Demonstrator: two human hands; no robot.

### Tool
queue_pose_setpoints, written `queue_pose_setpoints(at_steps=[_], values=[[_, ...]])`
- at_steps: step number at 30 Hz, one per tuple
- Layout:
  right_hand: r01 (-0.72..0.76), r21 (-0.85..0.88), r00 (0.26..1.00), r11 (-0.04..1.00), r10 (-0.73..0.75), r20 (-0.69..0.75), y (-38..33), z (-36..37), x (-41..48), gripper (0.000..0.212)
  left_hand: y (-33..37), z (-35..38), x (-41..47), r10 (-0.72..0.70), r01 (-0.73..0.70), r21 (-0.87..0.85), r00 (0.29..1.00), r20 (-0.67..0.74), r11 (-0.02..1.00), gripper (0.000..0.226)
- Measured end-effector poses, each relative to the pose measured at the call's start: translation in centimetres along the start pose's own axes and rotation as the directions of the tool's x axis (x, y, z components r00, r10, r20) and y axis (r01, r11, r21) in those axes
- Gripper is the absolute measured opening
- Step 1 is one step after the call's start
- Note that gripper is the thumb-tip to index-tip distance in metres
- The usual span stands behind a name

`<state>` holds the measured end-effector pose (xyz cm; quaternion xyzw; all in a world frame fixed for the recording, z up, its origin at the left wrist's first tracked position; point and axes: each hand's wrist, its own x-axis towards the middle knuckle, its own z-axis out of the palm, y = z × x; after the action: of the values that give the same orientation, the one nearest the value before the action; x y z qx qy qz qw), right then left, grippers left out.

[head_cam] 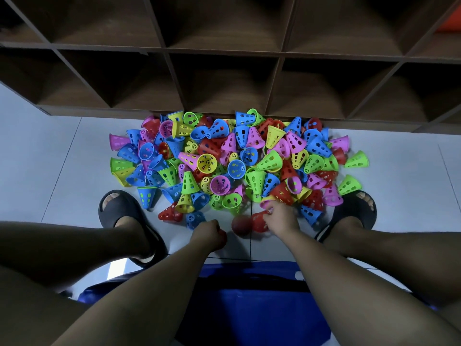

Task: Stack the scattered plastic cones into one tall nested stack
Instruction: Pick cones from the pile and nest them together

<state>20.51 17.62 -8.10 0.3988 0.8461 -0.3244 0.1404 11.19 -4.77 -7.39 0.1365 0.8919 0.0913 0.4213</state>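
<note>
- Now our right hand (282,217) pinches one red cone (259,223).
- Our left hand (208,232) curls round one red piece (222,240).
- Cone pile (224,158) beyond: too many to count.

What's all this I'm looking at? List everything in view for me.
cubby shelf: one, dark brown, top of view
floor: one, pale tiles, below the cubby shelf
cones: dozens, pink, blue, green, yellow and red, heaped on the floor at the cubby shelf's foot
blue object: one, blue, bottom edge of view
sandals: two, black, flanking the heap's near edge
left grip: one, bare, curled round a red piece
right grip: one, bare, pinching a red cone
</note>
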Motion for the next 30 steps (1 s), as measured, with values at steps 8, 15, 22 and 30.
queue_pose_setpoints(at_steps=[8,15,22,30], values=[[0.056,-0.237,0.986,0.97,-0.017,0.164,-0.6,2.0,-0.7,0.056,1.7,-3.0,-1.0,0.049,-0.056,-0.081,0.995,-0.084,0.995,0.036],[0.079,-0.2,0.988,0.977,-0.051,0.144,-0.6,1.4,-0.2,0.055,3.8,-3.4,-1.8,0.152,-0.19,-0.25,0.975,-0.163,0.95,0.032],[-0.033,0.013,0.999,0.999,0.032,0.037,-0.1,-0.3,-0.3,0.011,5.8,-1.0,-1.0,0.2,-0.226,-0.155,0.966,-0.166,0.962,0.037],[-0.058,0.229,0.996,0.972,0.041,0.079,-3.7,-4.0,-2.4,0.013,5.4,0.8,0.0,0.154,-0.181,-0.236,0.979,-0.132,0.955,0.033]])
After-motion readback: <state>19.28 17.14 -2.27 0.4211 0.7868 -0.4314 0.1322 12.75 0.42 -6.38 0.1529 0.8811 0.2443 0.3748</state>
